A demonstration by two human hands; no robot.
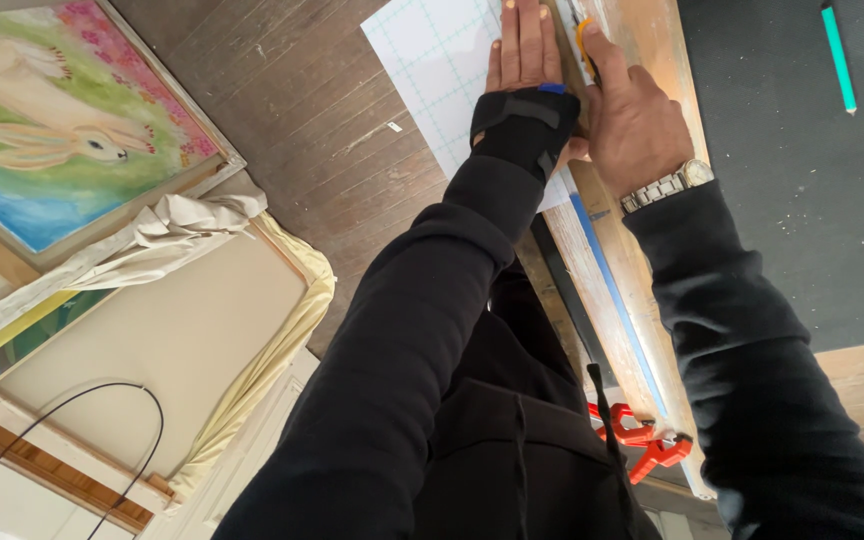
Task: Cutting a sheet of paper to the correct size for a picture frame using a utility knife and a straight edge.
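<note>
Cutting step in hand: left hand (524,50), in black wrist brace, lies flat and open on the white gridded sheet (432,70) beside the straightedge (607,270); right hand (632,120) grips an orange-handled knife (582,40) against it, needing steady pressure along that edge.

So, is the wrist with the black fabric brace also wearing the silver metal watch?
No, the silver metal watch sits on the right hand; the black fabric brace wraps the left hand.

Two hands (524,60) (630,120), one clamp (642,445), one painting (62,110), one pencil (838,58).
</note>
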